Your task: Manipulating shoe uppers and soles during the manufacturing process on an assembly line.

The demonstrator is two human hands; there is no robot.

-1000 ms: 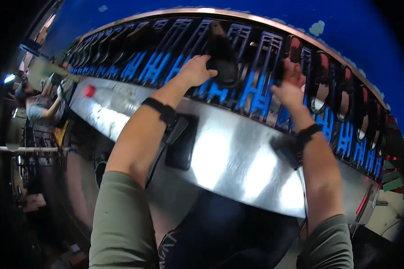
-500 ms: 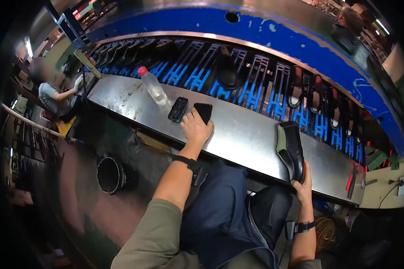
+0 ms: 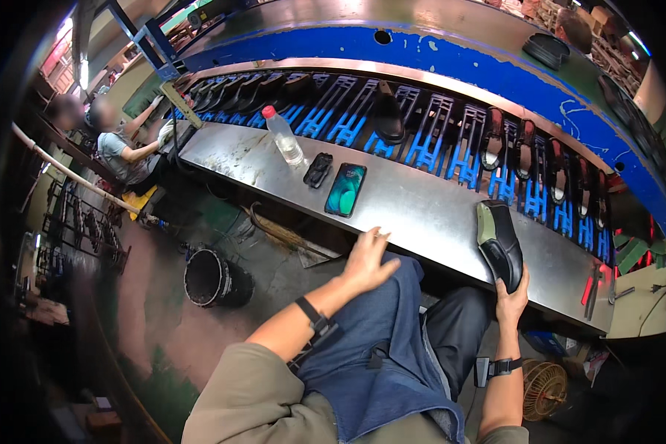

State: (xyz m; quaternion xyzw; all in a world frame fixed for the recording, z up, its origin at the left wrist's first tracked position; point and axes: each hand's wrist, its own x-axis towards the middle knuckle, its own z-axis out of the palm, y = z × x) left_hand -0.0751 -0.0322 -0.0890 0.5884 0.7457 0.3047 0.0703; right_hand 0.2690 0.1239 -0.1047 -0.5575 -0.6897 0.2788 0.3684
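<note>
The black shoe (image 3: 505, 235) is at the metal table's (image 3: 429, 218) front edge, toward the right end, its long axis running from that edge toward the back, far end leaning slightly left. The right hand (image 3: 512, 300) is clamped on its near end, partly hiding it; toe and heel are hard to tell apart. The left hand (image 3: 368, 265) is empty, fingers apart.

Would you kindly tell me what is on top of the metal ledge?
On the ledge are a bottle, a small black item, a phone and a red-handled tool. Its surface beneath them, and behind the shoe in the right hand, is covered.
</note>
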